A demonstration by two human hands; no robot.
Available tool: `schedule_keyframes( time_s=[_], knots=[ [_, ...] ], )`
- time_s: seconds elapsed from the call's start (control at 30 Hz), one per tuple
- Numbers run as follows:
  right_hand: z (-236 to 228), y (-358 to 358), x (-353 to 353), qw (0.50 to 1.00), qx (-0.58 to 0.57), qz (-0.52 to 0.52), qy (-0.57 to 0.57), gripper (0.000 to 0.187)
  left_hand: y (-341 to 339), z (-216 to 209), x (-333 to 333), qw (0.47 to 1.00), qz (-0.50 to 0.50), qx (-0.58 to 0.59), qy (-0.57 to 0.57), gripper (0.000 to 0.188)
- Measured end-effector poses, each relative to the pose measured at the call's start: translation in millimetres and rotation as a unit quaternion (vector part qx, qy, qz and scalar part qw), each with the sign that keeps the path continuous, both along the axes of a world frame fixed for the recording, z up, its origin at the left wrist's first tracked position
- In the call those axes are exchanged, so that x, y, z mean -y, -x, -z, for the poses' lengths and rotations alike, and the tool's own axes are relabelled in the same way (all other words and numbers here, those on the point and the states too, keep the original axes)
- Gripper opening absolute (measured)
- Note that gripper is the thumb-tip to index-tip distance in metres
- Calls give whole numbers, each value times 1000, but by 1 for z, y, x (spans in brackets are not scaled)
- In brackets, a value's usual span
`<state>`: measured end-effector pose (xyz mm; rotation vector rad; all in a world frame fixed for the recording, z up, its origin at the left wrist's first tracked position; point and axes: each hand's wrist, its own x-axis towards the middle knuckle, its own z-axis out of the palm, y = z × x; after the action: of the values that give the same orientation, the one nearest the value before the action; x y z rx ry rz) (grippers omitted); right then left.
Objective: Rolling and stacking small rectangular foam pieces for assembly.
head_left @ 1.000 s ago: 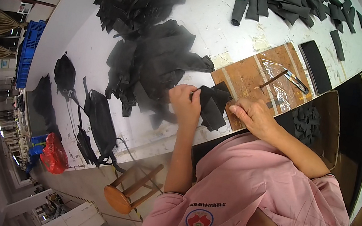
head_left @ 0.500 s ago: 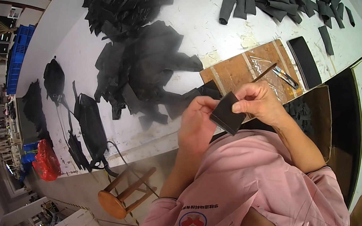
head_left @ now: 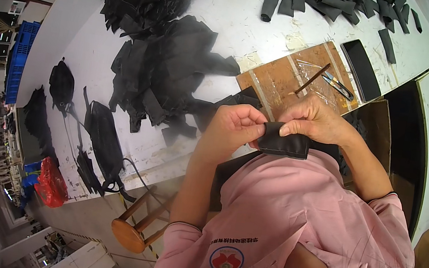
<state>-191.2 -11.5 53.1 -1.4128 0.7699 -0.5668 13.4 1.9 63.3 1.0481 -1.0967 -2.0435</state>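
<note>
A small black fabric piece (head_left: 285, 143) with a stitched line along its lower edge is held in front of my pink shirt. My left hand (head_left: 235, 129) pinches its left end between thumb and fingers. From above, my right hand (head_left: 310, 120) grips its upper edge, the thumb lying flat on the near face. Just beyond my hands lies a taped brown board (head_left: 269, 80). On it are a thin brown stick-like tool (head_left: 312, 79) and a pair of thread snips (head_left: 338, 87).
Heaps of flat black pieces (head_left: 171, 70) cover the table's left middle. Rolled black tubes (head_left: 333, 3) lie at the far side. A dark flat panel (head_left: 361, 71) rests beside the board, and a cardboard box (head_left: 384, 128) stands right. Black bags (head_left: 107, 130) and a wooden stool (head_left: 127, 236) are left.
The fabric piece has turned from a slanted position to nearly level, its stitched edge now facing me. Both hands still hold it, the left now gripping its end.
</note>
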Motion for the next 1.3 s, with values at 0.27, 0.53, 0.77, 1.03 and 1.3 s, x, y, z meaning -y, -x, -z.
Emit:
schedule_keyframes(
  time_s=[0.27,0.53,0.77,1.03,1.3],
  knots=[
    [-2,-23,-10,835,-196,217,466,30,9,13,-20,973,-170,124,98,8],
    [6,-36,-20,941,-39,236,240,15,42,24,-34,820,-305,331,355,8],
    [18,-45,-15,880,-166,283,344,9,37,23,-24,927,-371,17,46,17],
    [28,-35,-17,890,288,131,-329,12,37,32,-17,919,-356,54,161,23],
    [35,-28,-16,912,245,196,-263,19,32,21,-15,964,-246,-95,42,30]
  ],
)
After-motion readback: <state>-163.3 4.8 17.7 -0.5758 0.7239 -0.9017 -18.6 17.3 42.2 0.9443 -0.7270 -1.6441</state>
